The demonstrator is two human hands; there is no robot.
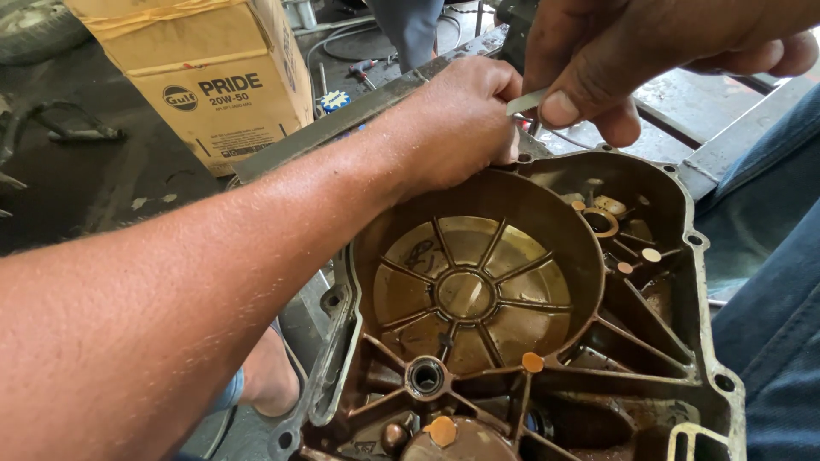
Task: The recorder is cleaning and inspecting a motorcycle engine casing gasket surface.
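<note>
An oily, brown-stained metal engine cover (683,256) lies open side up, with a round ribbed recess (465,290) in its middle. My left hand (453,119) reaches across from the left and grips the cover's far rim, fingers curled over the edge. My right hand (615,60) comes in from the top right and pinches a small flat pale strip (525,103) between thumb and fingers, just above the far rim and next to my left hand.
A cardboard carton (205,68) stands at the upper left on the dark, greasy floor (85,196). A metal frame rail (342,119) runs behind the cover. Blue-trousered legs (769,282) are at the right, and a foot (265,384) shows below my left arm.
</note>
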